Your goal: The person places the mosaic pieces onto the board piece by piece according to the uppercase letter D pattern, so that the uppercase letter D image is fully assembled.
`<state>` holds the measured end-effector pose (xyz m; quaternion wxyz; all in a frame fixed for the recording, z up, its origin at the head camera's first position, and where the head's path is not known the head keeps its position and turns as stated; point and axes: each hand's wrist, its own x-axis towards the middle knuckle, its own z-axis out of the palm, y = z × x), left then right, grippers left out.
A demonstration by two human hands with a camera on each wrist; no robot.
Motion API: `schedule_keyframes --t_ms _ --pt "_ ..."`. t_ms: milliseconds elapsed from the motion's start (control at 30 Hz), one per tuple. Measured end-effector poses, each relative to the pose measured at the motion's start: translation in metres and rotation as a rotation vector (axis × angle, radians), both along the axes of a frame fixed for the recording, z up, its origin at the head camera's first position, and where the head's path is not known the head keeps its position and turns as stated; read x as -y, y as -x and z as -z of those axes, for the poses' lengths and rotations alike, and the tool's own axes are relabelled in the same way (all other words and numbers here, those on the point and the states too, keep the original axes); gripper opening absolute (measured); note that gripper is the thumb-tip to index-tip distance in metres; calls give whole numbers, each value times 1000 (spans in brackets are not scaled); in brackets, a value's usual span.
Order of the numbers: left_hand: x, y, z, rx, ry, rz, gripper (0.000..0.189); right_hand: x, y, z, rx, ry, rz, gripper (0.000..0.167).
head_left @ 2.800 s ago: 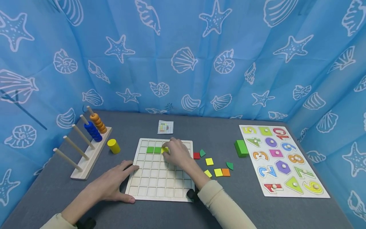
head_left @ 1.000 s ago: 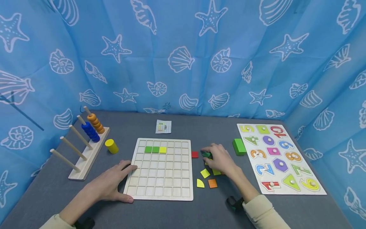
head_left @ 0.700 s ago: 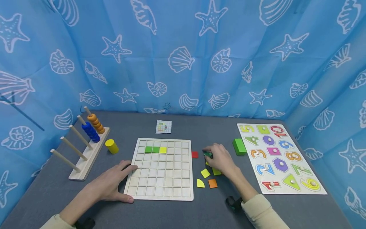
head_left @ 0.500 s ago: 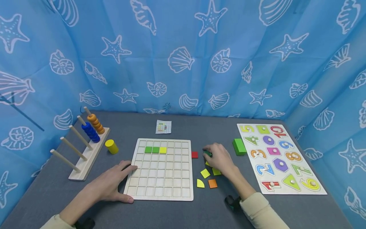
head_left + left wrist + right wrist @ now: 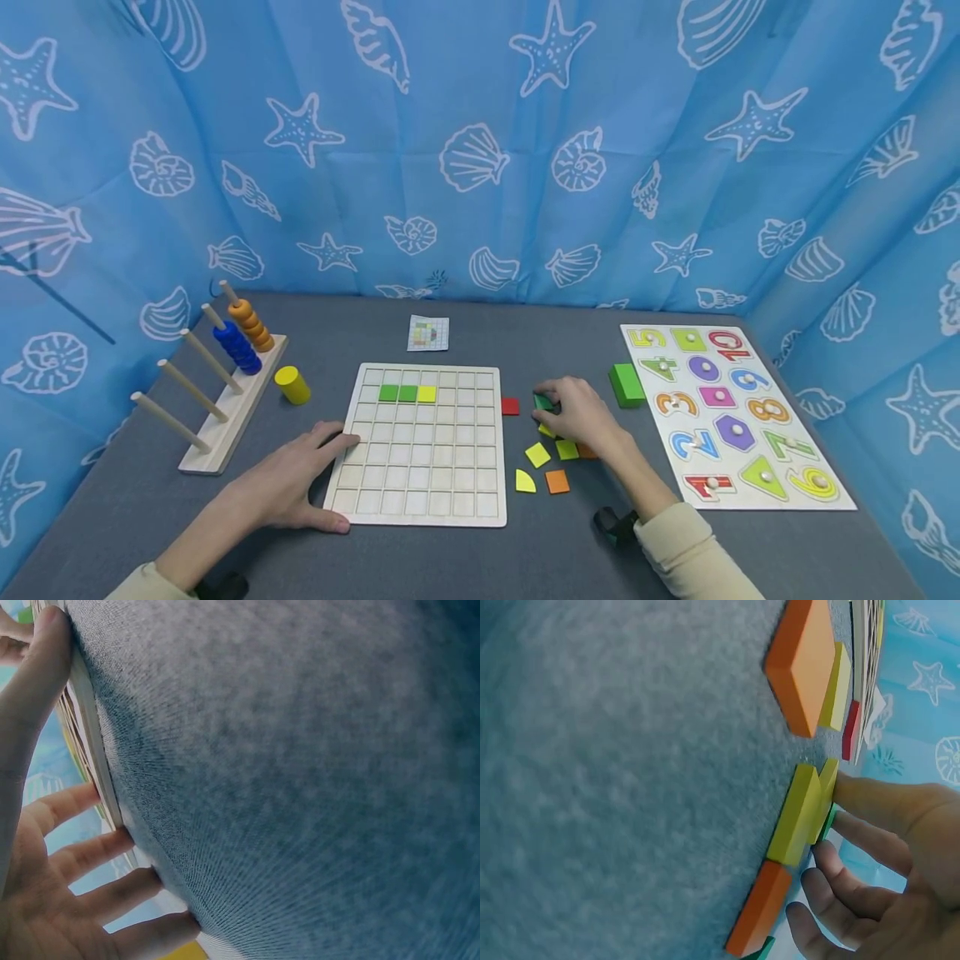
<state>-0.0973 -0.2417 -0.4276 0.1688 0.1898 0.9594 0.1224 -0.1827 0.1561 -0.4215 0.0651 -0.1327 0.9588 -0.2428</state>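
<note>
My left hand point(image 5: 288, 479) rests at the left edge of a wooden grid board point(image 5: 427, 527), fingers spread and thumb near its front corner. The left wrist view shows that thumb point(image 5: 49, 645) along the board's edge. Two green square tiles point(image 5: 397, 392) and a yellow square tile point(image 5: 426, 394) sit in one row of the grid. To the right of the board, my right hand point(image 5: 581, 414) pinches a green quarter-circle tile point(image 5: 543, 402) between thumb and index finger. Yellow tiles point(image 5: 795, 815) and an orange tile point(image 5: 759, 909) lie close to the fingers in the right wrist view.
A red tile point(image 5: 510, 407) lies beside the board; a yellow quarter-circle point(image 5: 525, 481) and orange tile point(image 5: 557, 482) lie nearer. A pattern card point(image 5: 428, 333) lies behind. Left are a peg stand point(image 5: 240, 408) and yellow cylinder point(image 5: 292, 385); right, a green block point(image 5: 627, 386) and number puzzle point(image 5: 738, 417).
My right hand has left the yellow tile in the grid and moved right to the loose tiles, where it now holds the green quarter-circle. My left hand has stayed at the board's edge.
</note>
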Motion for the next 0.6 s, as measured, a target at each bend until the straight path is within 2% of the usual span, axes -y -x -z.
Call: schedule_keyframes --t_ms 300,600 --pt "0 2 1 15 17 -13 115 7 -2 1 9 -15 39 27" --pt "1 1 1 3 18 -10 115 7 -3 3 -26 -27 31 24"
